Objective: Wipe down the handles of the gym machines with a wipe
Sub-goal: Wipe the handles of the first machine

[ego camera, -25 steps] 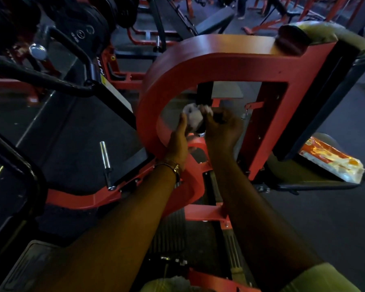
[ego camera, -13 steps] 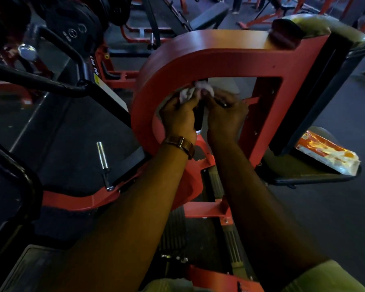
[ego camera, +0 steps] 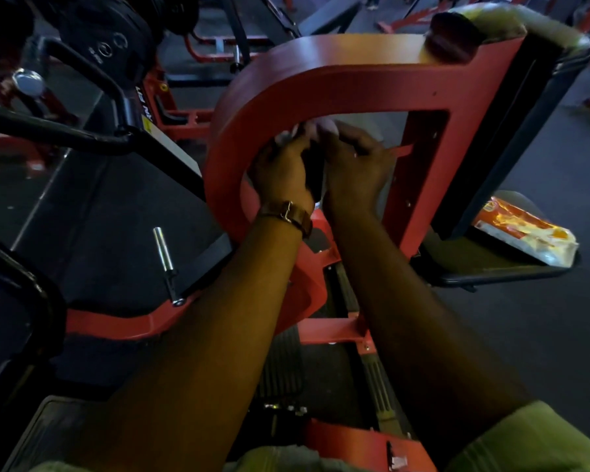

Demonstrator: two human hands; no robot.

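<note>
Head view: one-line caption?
Both hands, left hand and right hand, press a white wipe around a black handle.

White letters "AW FIT", partly cut off, on black machine arm [ego camera: 140, 112] upper left, running along arm above small yellow sticker [ego camera: 146, 124]; sticker text too small to read. Raised markings on black weight plate [ego camera: 113, 46]: round logo, lettering illegible. Orange-white packet [ego camera: 525, 235] on seat pad [ego camera: 484, 267] at right: printed brand patch at one end, blurred, unreadable. No other legible txt, nos. or signs.
</note>
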